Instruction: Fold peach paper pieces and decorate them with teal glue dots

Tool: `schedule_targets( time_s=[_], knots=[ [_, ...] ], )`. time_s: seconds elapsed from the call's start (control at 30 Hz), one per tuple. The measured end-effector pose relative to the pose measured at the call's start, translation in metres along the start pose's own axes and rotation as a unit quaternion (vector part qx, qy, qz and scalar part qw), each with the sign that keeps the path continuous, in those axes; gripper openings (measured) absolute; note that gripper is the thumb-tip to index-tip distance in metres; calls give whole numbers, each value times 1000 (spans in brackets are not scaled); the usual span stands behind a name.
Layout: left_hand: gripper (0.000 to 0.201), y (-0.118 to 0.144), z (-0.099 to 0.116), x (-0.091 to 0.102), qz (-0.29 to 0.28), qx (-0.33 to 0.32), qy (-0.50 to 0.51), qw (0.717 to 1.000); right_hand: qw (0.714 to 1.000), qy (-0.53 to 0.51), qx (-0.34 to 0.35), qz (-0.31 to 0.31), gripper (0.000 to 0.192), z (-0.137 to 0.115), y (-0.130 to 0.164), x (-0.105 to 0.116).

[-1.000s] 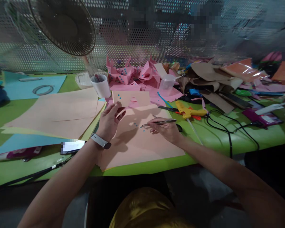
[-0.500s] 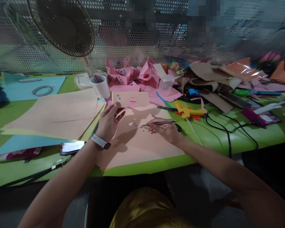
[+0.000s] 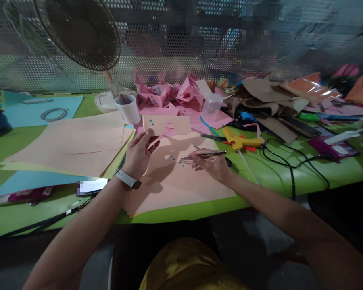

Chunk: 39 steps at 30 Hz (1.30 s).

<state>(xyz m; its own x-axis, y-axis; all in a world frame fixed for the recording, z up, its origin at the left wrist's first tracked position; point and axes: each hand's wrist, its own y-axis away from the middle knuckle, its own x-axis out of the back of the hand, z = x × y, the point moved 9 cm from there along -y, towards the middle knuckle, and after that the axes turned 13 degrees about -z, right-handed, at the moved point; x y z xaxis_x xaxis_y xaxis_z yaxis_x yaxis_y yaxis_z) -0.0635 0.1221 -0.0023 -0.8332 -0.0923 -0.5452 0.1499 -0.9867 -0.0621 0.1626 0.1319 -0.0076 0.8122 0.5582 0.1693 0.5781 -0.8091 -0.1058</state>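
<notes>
My left hand (image 3: 139,155) pinches the lower left corner of a cream-coloured card (image 3: 178,125), held up off the table. Two small blue pieces show near the card's left end, with short pink marks at its middle. In my right hand (image 3: 213,163) is a pair of tweezers (image 3: 210,154), gripped like a pen and pointing left. The tips come down at one of several tiny blue paper pieces (image 3: 172,158) lying on a large peach sheet (image 3: 181,189). Whether the tips are closed on a piece, I cannot tell.
Left of me lie stacked peach sheets (image 3: 69,141), a phone (image 3: 92,187) and a white cup (image 3: 128,110). A fan (image 3: 81,36) stands behind. To the right are a yellow glue gun (image 3: 238,140) and black cables (image 3: 290,167). Pink folded paper pieces (image 3: 157,94) are heaped at the back.
The tweezers' handle end has shifted very slightly to the right with my right hand. My left hand and the card are almost unmoved.
</notes>
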Motion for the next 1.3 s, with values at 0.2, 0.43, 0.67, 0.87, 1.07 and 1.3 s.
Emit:
schedule_targets(
  time_s=[0.2,0.43,0.67,0.87,1.07,1.3],
  knots=[
    [23,1,1,-2,-9,1,5,1000,999,26,20,7,33,-6,3,2],
    [22,8,-10,-8,-2,28,9,1000,986,76,128,74,27,-61,8,13],
    [23,18,-18,-21,-21,63,11,998,968,92,209,103,16,-100,-1,14],
    [24,24,-18,-27,-39,67,21,997,961,129,222,104,26,-108,-18,5],
    [23,24,-19,-28,-46,64,27,997,952,171,234,98,19,-100,-24,2],
    [22,25,-19,-29,-53,72,16,996,946,198,234,103,23,-98,-26,2]
  ],
)
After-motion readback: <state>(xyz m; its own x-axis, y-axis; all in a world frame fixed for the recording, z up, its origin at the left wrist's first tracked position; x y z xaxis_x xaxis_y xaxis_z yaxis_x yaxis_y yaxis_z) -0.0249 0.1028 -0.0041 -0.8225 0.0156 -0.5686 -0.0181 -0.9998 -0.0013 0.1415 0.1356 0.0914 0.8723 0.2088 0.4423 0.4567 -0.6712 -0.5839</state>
